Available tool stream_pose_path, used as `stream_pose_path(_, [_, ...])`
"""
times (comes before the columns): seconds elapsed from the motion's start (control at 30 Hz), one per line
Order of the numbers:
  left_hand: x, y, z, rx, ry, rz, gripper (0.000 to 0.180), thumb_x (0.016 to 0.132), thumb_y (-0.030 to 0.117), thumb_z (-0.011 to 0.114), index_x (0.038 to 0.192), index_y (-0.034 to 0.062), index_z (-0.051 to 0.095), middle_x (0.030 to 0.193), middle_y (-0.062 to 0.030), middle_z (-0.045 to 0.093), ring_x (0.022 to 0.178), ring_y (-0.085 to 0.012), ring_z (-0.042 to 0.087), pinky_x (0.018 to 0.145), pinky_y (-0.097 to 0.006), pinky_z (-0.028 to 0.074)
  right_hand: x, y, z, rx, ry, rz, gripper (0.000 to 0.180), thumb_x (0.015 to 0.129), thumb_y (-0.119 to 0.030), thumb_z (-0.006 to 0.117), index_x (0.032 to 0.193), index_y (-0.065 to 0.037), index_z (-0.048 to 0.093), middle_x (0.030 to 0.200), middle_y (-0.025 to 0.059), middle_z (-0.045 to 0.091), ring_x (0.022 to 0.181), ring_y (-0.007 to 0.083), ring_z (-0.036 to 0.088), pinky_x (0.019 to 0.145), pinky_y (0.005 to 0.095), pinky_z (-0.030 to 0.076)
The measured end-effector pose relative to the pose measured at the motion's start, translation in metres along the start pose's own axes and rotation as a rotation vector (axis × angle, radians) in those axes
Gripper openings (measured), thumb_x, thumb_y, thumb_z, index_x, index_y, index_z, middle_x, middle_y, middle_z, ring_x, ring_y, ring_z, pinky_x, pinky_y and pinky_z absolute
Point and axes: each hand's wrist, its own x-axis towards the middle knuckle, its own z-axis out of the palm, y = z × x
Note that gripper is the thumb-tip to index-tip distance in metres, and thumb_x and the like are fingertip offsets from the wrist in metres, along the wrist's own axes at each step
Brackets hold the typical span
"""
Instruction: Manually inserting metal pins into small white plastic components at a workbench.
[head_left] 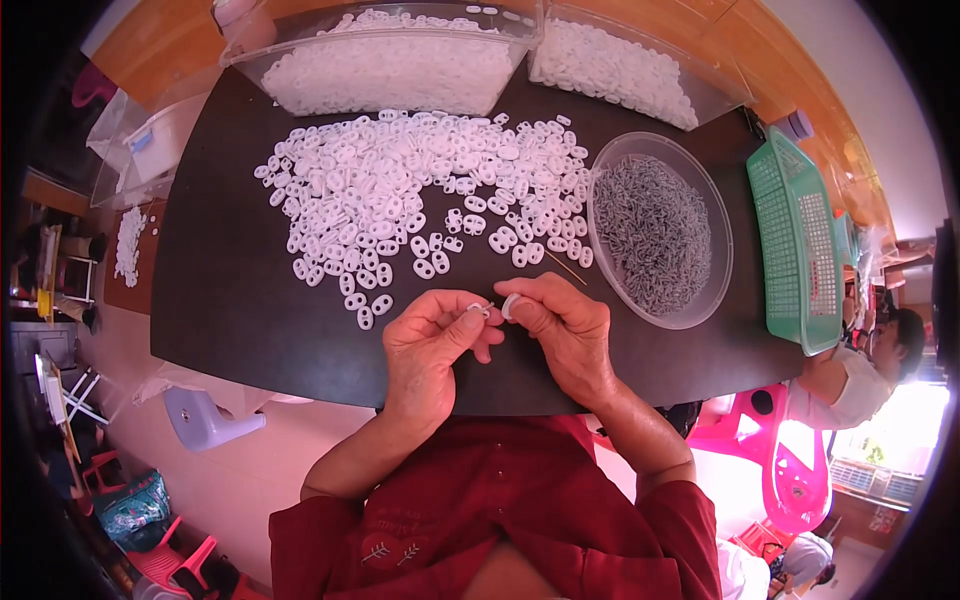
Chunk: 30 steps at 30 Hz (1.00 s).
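Now the left hand (432, 345) is pinching a small white ring piece (478, 309) at its fingertips while the right hand (562, 330) is gripping another white piece (511, 305) just beside it, both hovering above the black table (230, 300), near the white pile (420, 190).

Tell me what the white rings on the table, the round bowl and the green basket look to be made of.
White rings: likely moulded plastic, uniform, opaque, slightly glossy. Round bowl: clear plastic, since the small grey pieces show through its wall. Green basket: plastic, judging by its even colour and moulded lattice.
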Motion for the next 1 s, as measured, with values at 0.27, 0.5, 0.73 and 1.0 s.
stream_pose_path(0.27, [-0.002, 0.000, -0.004, 0.017, 0.007, 0.012, 0.010, 0.089, 0.005, 0.060, 0.095, -0.0033, 0.061, 0.086, -0.0116, 0.065, 0.069, -0.0137, 0.061, 0.059, -0.025, 0.046, 0.002, -0.006, -0.007, 0.066, -0.096, 0.094, 0.013, 0.088, 0.000, 0.059, 0.100, -0.001, 0.065, 0.089, 0.0034, 0.061, 0.082, 0.0086, 0.056, 0.072, 0.0234, 0.046])
stream_pose_path(0.5, [-0.005, 0.002, 0.002, 0.051, -0.010, 0.024, 0.015, 0.088, 0.005, 0.063, 0.100, -0.0027, 0.062, 0.085, -0.0086, 0.066, 0.069, -0.0106, 0.061, 0.056, -0.020, 0.046, 0.001, -0.006, -0.008, 0.238, -0.039, 0.174, 0.018, 0.088, -0.004, 0.061, 0.106, -0.002, 0.066, 0.088, 0.0012, 0.065, 0.077, 0.0042, 0.056, 0.065, 0.0188, 0.044])
stream_pose_path(0.73, [-0.008, 0.001, 0.007, 0.139, 0.020, 0.003, 0.012, 0.087, 0.000, 0.061, 0.098, -0.0053, 0.060, 0.083, -0.0137, 0.066, 0.064, -0.0145, 0.063, 0.052, -0.023, 0.047, 0.000, -0.006, -0.009, 0.173, 0.012, 0.136, 0.018, 0.087, -0.005, 0.063, 0.105, 0.000, 0.066, 0.085, 0.0014, 0.066, 0.074, 0.0040, 0.055, 0.062, 0.0185, 0.042])
stream_pose_path(1.0, [-0.009, 0.002, 0.010, 0.146, 0.024, -0.003, 0.011, 0.087, 0.000, 0.061, 0.096, -0.0055, 0.059, 0.083, -0.0139, 0.066, 0.062, -0.0142, 0.062, 0.051, -0.022, 0.046, -0.001, -0.003, -0.008, 0.243, 0.010, 0.140, 0.018, 0.087, -0.004, 0.063, 0.104, 0.000, 0.066, 0.086, 0.0015, 0.065, 0.075, 0.0039, 0.055, 0.063, 0.0182, 0.043])
